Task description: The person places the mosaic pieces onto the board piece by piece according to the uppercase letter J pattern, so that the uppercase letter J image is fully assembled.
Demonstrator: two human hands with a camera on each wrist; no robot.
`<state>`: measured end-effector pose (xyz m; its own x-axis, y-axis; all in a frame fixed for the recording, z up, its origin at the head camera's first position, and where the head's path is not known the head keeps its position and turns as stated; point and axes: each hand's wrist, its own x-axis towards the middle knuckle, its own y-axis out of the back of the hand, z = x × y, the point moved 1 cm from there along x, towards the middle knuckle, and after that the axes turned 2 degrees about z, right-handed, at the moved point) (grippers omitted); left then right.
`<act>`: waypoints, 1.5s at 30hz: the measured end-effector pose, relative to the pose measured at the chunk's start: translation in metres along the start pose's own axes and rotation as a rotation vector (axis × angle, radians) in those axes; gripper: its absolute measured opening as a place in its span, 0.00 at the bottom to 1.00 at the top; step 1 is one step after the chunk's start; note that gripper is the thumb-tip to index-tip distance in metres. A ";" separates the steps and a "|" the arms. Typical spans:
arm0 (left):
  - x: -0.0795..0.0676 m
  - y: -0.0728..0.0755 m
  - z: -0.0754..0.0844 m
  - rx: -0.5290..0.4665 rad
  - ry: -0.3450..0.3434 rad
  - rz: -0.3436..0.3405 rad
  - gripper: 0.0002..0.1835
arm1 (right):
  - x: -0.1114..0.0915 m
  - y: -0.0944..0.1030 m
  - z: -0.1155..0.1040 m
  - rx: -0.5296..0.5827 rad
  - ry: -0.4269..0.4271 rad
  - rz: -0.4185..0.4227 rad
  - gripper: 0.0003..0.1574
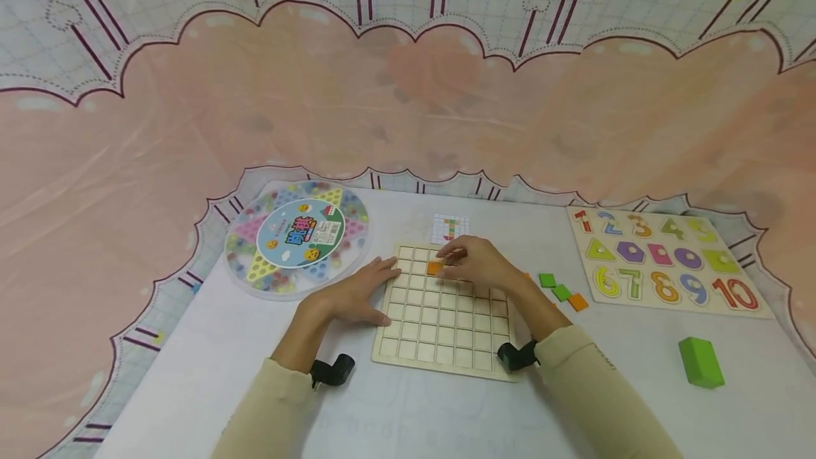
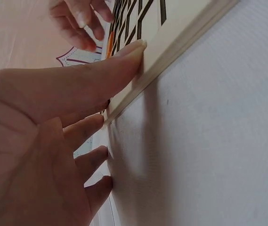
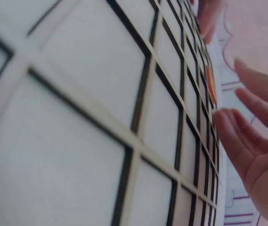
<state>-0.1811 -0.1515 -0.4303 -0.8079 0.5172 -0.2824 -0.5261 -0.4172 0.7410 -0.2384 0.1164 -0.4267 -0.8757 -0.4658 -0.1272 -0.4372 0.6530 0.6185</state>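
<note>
A wooden grid board (image 1: 421, 335) lies on the white table, with an orange square tile (image 1: 435, 268) in a cell near its far edge. My left hand (image 1: 357, 292) rests on the board's left edge; its thumb (image 2: 119, 63) touches the rim and the other fingers spread along that side. Just right of the orange tile, my right hand (image 1: 474, 263) hovers low over the board. In the right wrist view its fingers are apart and a fingertip is close to the tile, with nothing held. Beyond the board lies a small card (image 1: 450, 228) printed with a coloured grid pattern.
Loose green tiles (image 1: 547, 280) and orange tiles (image 1: 577, 302) lie right of the board, some partly behind the right forearm. Farther right are a number-and-shape puzzle board (image 1: 644, 250) and a green block (image 1: 701, 362). A round clear game case (image 1: 299, 239) sits at the back left.
</note>
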 end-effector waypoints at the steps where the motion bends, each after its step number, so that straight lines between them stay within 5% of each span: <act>1: 0.000 0.000 0.000 0.003 -0.001 -0.002 0.47 | -0.002 0.003 0.001 0.018 0.001 0.006 0.23; 12: -0.002 0.001 -0.002 -0.014 -0.020 -0.012 0.45 | -0.035 0.045 0.008 -0.037 0.017 0.092 0.27; 24: -0.001 0.000 -0.002 -0.020 -0.026 -0.006 0.45 | -0.087 0.098 0.042 -0.073 -0.050 0.207 0.33; 31: -0.002 0.002 0.000 -0.021 -0.016 -0.004 0.45 | -0.107 0.100 0.066 -0.024 -0.097 0.223 0.36; 45: -0.001 0.000 -0.002 -0.029 -0.004 -0.009 0.45 | -0.107 0.084 0.090 -0.052 -0.224 0.148 0.39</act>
<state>-0.1812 -0.1530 -0.4308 -0.8020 0.5240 -0.2867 -0.5410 -0.4337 0.7206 -0.2004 0.2753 -0.4310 -0.9552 -0.2204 -0.1973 -0.2953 0.6696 0.6815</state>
